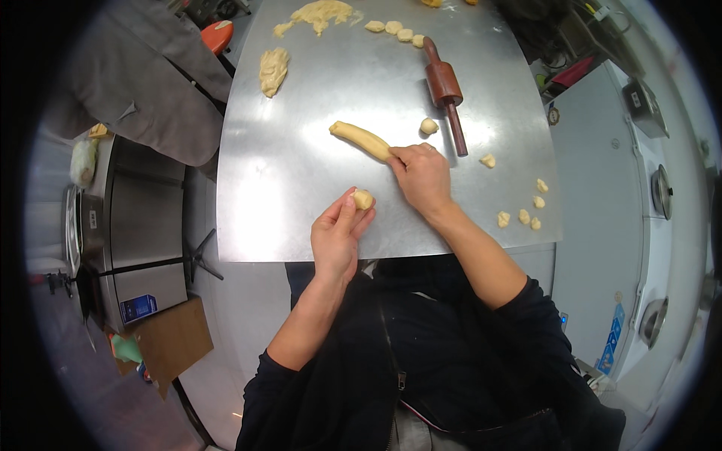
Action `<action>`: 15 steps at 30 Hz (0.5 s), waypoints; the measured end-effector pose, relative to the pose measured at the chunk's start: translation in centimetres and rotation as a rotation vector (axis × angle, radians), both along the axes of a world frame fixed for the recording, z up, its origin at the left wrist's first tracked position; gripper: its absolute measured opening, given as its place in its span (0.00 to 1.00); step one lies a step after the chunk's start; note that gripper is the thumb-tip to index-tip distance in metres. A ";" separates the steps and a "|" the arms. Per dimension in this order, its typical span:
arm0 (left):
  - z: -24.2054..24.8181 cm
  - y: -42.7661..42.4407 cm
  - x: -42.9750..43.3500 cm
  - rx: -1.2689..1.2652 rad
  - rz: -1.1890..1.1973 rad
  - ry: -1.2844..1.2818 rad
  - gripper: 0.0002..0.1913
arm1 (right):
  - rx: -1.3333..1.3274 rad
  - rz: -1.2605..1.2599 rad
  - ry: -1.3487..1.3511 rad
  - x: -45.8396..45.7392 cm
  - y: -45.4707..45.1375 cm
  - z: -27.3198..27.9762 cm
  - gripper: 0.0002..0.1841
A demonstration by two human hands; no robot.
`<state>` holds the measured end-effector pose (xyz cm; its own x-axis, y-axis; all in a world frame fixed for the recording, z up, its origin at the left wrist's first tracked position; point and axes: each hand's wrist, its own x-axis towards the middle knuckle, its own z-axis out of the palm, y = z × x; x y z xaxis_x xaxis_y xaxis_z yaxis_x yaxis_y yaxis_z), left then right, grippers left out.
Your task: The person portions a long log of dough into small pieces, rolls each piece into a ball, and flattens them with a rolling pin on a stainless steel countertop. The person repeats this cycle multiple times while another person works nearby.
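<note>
My left hand (340, 225) holds a short piece of yellow dough (362, 199) between thumb and fingers, just above the near part of the steel table (282, 191). With thumb and fingertips, my right hand (420, 172) grips the near end of a dough rope (361, 139), which lies slantwise on the metal. Beyond that hand sits a rounded dough ball (428, 125). A dark wooden rolling pin (444, 83) rests to its right, handle pointing towards me. Small dough pieces (524, 216) are scattered at the table's right corner, and one lone piece (488, 161) lies farther in.
At the far side are a spread dough mass (321, 14), a dough lump (274, 72) and a row of dough pieces (393, 27). A person in grey clothing (146, 84) stands at the left edge. A grey-white appliance (598, 186) flanks the right; a cardboard box (175, 344) is lower left.
</note>
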<state>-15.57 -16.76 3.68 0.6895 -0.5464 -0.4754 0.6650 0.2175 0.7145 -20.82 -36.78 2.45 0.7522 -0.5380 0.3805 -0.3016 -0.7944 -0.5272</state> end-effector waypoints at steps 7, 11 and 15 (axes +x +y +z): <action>-0.2 -0.2 0.1 0.026 -0.023 -0.090 0.23 | 0.728 0.075 -0.201 -2.8 2.4 2.7 0.08; -0.4 -0.5 -0.2 0.002 -0.073 -0.108 0.22 | 0.830 0.199 -0.058 -3.5 3.9 2.9 0.10; -0.6 -0.3 -0.2 0.107 -0.123 -0.213 0.19 | 1.165 0.188 -0.139 -3.5 3.5 2.4 0.15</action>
